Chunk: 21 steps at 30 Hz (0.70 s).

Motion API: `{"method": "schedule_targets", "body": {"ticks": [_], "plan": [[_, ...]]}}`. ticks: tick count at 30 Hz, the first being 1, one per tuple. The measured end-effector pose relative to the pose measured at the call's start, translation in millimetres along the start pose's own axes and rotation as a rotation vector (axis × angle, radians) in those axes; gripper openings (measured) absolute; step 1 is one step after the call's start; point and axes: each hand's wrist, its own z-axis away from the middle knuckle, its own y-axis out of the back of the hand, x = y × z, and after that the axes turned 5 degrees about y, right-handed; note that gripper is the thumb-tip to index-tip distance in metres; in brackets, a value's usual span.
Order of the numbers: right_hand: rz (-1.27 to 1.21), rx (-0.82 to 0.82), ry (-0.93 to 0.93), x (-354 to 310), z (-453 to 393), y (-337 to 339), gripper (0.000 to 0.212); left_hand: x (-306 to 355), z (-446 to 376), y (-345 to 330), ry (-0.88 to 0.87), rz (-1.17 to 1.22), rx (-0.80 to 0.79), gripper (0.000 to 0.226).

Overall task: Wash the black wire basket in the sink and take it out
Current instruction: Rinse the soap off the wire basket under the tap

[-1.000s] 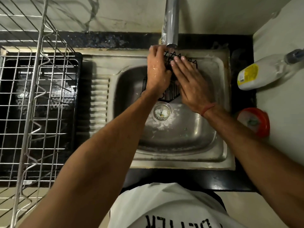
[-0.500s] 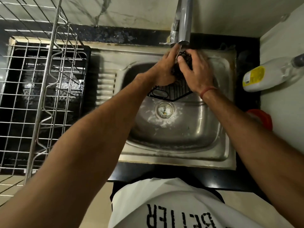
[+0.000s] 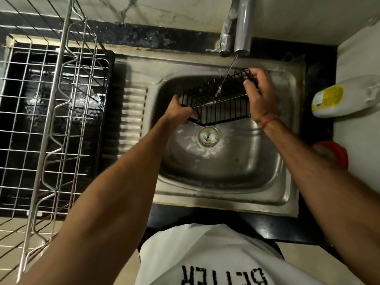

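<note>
Basket (image 3: 221, 103) sitting over sink (image 3: 226, 194) bowl, at drain's (image 3: 208, 136) 12 o'clock, under tap (image 3: 239, 27). Thin water stream hitting its wires. Left hand (image 3: 181, 113) gripping basket's 9 o'clock end, fingers curled round rim. Right hand (image 3: 260, 93) pinching 3 o'clock end. Rack (image 3: 51, 124) standing at sink's 9 o'clock; bottle (image 3: 345, 95) lying at 3.

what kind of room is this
Most likely a home kitchen: a steel sink with a running tap, a wire dish rack beside it, and a soap-like bottle on the counter.
</note>
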Motion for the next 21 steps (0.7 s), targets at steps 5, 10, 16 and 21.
{"method": "schedule_targets", "body": {"ticks": [5,10,16,21], "plan": [[-0.205,0.004,-0.145,-1,10,-3,0.024,-9,7,6,0.005,0.321,0.02,0.056],[-0.131,0.092,-0.286,6,28,-11,0.039,-7,17,10,-0.14,0.25,-0.06,0.082],[-0.062,0.114,-0.409,6,33,-10,0.047,-3,17,-6,-0.304,0.171,-0.058,0.072],[0.174,0.052,-0.32,17,33,-16,0.042,-6,12,-12,-0.346,0.162,-0.008,0.069]]}}
